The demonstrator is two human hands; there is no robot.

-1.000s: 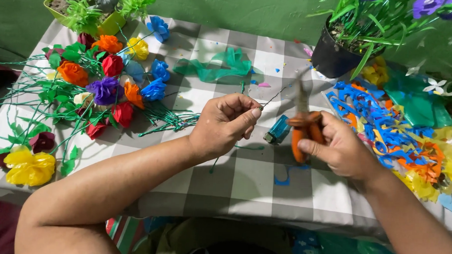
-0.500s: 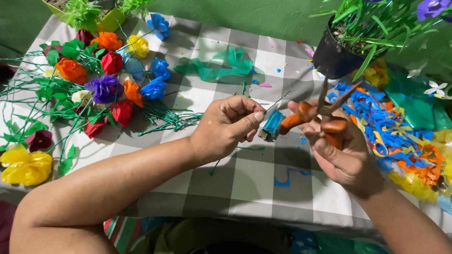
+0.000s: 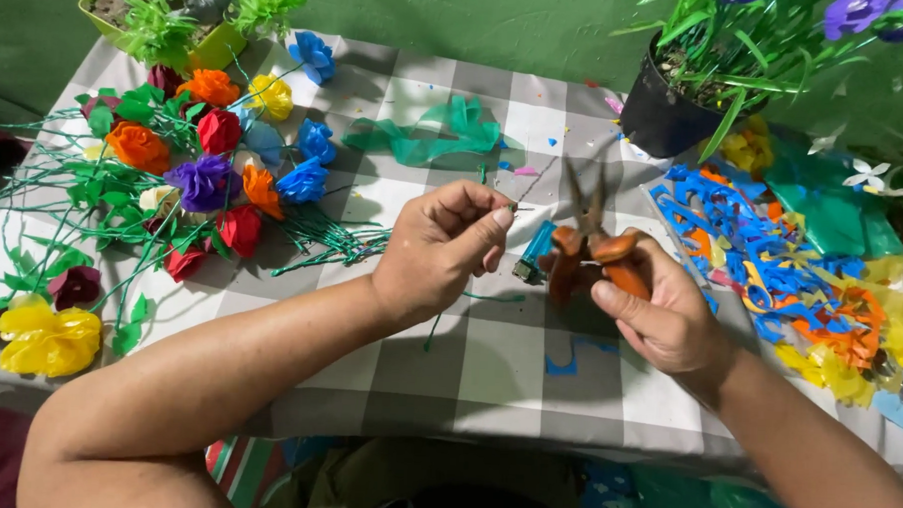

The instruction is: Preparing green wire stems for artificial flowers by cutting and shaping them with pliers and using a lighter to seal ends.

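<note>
My left hand [image 3: 442, 246] is closed over the middle of the checked tablecloth [image 3: 488, 360], pinching a thin green wire stem [image 3: 518, 206] between thumb and forefinger. To its right, my right hand [image 3: 660, 311] grips orange-handled scissors [image 3: 590, 239], blades slightly parted and pointing up and away. A small blue lighter [image 3: 534, 251] lies on the cloth between the two hands. A short green stem piece [image 3: 433, 330] sticks out below my left hand.
Many-coloured handmade flowers on green stems [image 3: 199, 175] lie at the left, a yellow one [image 3: 46, 338] near the front edge. Green crumpled strip [image 3: 426, 133] lies at the back. Black plant pot [image 3: 666, 116] and cut coloured scraps [image 3: 772, 255] fill the right.
My right hand has turned the scissors from lying sideways toward my left hand to blades pointing upward. My left hand has kept its pinch on the stem, almost still.
</note>
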